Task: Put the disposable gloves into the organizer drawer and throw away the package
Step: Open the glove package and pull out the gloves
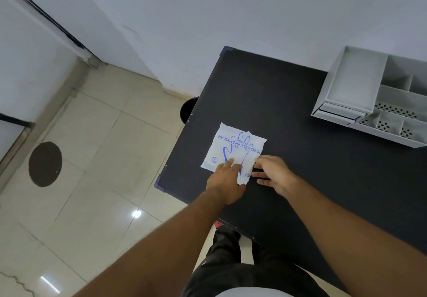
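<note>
A white package of disposable gloves [238,149] with blue print lies flat on the black table [300,169], close to its left edge. My left hand [225,179] rests on the package's near part, fingers pressing down on it. At the package's right corner, my right hand [273,173] touches the edge with its fingertips, the other fingers spread on the table. The grey organizer [360,93] stands at the table's far right, with a shut drawer [339,110] at its lower front and several open compartments on top.
A dark bin [188,109] shows partly under the table's left edge. Beige tiled floor [104,146] lies to the left with a round dark mat [45,164]. A white wall runs behind the table. My legs are below the near table edge.
</note>
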